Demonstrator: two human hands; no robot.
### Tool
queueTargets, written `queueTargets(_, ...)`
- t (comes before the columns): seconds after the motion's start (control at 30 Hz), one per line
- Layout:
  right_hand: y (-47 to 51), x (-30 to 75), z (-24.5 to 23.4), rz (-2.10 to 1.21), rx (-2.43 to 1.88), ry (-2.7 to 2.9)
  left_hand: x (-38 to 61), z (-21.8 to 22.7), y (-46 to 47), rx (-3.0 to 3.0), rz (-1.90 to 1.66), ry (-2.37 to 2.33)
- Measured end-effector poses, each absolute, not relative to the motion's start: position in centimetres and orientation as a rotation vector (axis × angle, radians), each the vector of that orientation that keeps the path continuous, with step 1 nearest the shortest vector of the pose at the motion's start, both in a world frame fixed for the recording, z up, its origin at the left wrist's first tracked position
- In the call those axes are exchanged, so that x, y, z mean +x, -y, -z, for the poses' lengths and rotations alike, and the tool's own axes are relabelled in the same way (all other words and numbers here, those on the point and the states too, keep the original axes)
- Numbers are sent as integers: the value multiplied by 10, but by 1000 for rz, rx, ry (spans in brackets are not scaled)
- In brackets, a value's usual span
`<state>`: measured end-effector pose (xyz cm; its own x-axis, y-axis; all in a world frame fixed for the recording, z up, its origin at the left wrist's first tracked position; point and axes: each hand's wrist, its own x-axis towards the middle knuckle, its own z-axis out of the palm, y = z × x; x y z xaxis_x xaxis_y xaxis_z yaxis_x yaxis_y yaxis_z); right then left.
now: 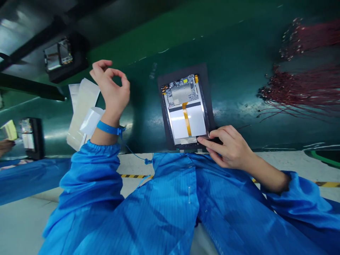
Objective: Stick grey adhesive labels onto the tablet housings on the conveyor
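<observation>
Left hand (111,88) raised above the green tabletop (239,85), touching nothing, its fingers (117,72) curled narrow, thumb and forefinger meeting in a ring with nothing seen between them. Blue wrist strap (106,128) on that wrist, thin cord (135,156) dropping toward the smock. Right hand (228,147) at the near right corner of an opened tablet (184,132), fingers (209,141) laid over its edge and slightly spread; could not tell whether they gripped it. Tablet lay flat on a black mat (207,88), near the tabletop's near edge, with a circuit board (180,90) at its far end and a white panel (196,122) crossed by an orange ribbon cable (186,120). White film sheets (82,113) lay just beyond the left forearm. Bundled red wires (300,92) lay well to the right. Two devices sat in black holders (32,138) toward the left, with another person's hand (5,147) at the frame edge near a yellow pad (9,129). Blue striped smock (164,202) filled the foreground, with yellow-and-black tape (134,176) on the floor beyond it
</observation>
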<state>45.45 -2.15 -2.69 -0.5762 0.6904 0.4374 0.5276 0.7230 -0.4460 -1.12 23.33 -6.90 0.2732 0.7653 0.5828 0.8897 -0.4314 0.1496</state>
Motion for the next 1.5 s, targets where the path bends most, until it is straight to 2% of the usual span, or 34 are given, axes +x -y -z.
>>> queueTargets(0.17, 21, 454, 26, -348, -907, 2327, -60, 65, -249, -2348, 633, 1581)
queueTargets(0.43, 19, 454, 26, -363, -877, 2307, 14, 2, -199, -2465, 61, 1836)
queueTargets(0.6, 18, 455, 26, -382, -866, 2305, 29, -24, -184, -2542, -110, 1909)
queueTargets(0.73, 21, 467, 23, -315, -881, 2315, 49, -21, -131, -2562, 173, 1725)
queueTargets(0.87, 26, 469, 18, -258, -958, 2278, 107, -15, -34, -2773, 618, 1221)
queueTargets(0.97, 25, 460, 18, -238, -969, 2387, 144, -8, 16, -2922, 615, 964)
queueTargets(1.23, 29, 465, 11, -174, -1185, 2379, 134, 9, 32, -2879, 621, 1346)
queueTargets(1.33, 31, 450, 8, -183, -1052, 2529, 134, 14, 41, -2929, 679, 1419)
queueTargets(1.5, 12, 404, 16, 30, -1002, 2705, 135, 18, 32, -2927, 794, 1483)
